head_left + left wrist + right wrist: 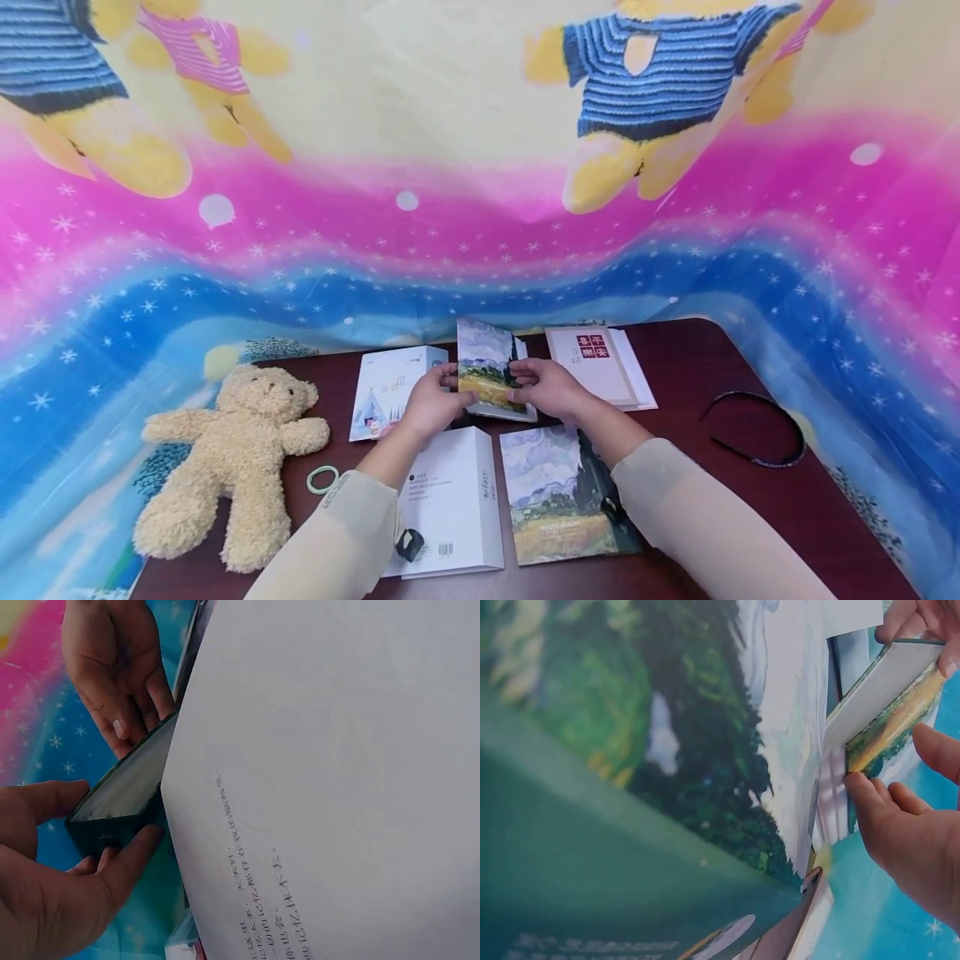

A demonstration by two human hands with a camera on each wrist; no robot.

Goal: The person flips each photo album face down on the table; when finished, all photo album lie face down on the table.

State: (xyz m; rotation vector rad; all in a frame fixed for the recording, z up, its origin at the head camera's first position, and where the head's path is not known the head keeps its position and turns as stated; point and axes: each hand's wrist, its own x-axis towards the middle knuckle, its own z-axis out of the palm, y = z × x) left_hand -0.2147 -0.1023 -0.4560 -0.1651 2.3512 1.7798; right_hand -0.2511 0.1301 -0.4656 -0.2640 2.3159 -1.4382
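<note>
A small landscape-painted photo album (483,354) stands near the table's back edge between my hands. My left hand (438,404) grips its dark green spine (112,834), with the thumb on one side and fingers on the other. On the opposite edge, the fingertips of my right hand (904,829) touch the painted cover (896,724), with the thumb apart from them. White pages (889,686) show at the album's side. Nearer to me, below the hands, lie a white-covered book (450,508) and a larger matching photo album (555,500).
Left of the hands are an illustrated white book (386,387), a plush bear (243,467) and a pale green ring (322,490). To the right lie a white book with red characters (588,362) and a black headband (795,450). A printed cloth (480,225) hangs behind the table.
</note>
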